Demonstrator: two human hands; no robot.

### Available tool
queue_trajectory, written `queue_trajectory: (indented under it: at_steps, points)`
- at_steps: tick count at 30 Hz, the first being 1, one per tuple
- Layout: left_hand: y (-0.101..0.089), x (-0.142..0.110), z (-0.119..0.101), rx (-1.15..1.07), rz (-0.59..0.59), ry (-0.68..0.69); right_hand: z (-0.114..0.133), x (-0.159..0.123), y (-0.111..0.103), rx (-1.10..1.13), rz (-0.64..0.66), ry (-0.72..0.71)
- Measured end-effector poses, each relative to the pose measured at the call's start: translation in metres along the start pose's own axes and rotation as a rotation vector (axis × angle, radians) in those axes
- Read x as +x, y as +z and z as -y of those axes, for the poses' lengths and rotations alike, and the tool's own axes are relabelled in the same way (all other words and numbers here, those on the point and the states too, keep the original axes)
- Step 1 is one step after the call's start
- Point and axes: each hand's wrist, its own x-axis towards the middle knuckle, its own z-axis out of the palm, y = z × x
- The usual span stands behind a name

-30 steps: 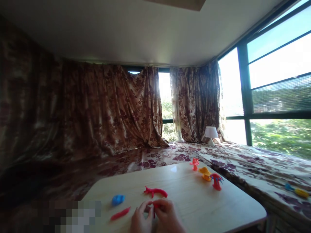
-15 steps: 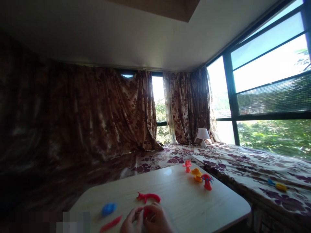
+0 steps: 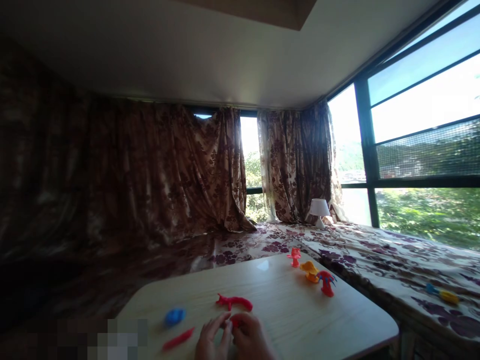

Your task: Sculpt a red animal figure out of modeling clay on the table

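Note:
My left hand [image 3: 213, 339] and my right hand [image 3: 252, 336] meet low in the view, over the near part of the table. Between their pinched fingertips is a small piece of red modelling clay [image 3: 236, 323], mostly hidden by the fingers. Just beyond the hands lies a red clay figure [image 3: 240, 302], long and curved, with short legs and pointed bits at its left end. Left of my hands are a red clay strip [image 3: 178, 339] and a lump of blue modelling clay [image 3: 175, 316].
Along the table's [image 3: 311, 320] far right edge stand a pink figure [image 3: 295, 257], a yellow figure [image 3: 309, 271] and a red figure with blue strands [image 3: 327, 283]. A blue-and-yellow object [image 3: 444, 294] lies on the flowered cover at right. A white lamp [image 3: 319, 210] stands behind.
The whole scene has shifted slightly right as my head turned a little left. Both hands stay together at the red clay, with the fingers slightly moved.

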Motion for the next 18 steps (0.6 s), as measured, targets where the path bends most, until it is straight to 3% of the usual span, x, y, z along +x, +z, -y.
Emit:
queue_trajectory:
  at_steps: [3, 8, 11, 15, 18]
  points:
    - [0.0, 0.0, 0.003, 0.055, -0.002, 0.098, 0.004, 0.0, -0.003, -0.085, -0.019, -0.079]
    - [0.001, 0.001, 0.008, 0.087, 0.021, 0.144, 0.006, -0.001, -0.006, -0.139, -0.034, -0.088]
    - [0.001, 0.0, 0.005, 0.074, 0.049, 0.137, 0.002, 0.0, -0.005, -0.021, -0.029, -0.055]
    - [0.001, -0.003, -0.003, 0.027, 0.055, 0.08, -0.001, 0.002, -0.003, 0.241, -0.043, 0.09]
    - [0.001, -0.003, -0.007, -0.009, 0.051, -0.004, -0.001, 0.002, -0.005, 0.264, -0.041, 0.119]
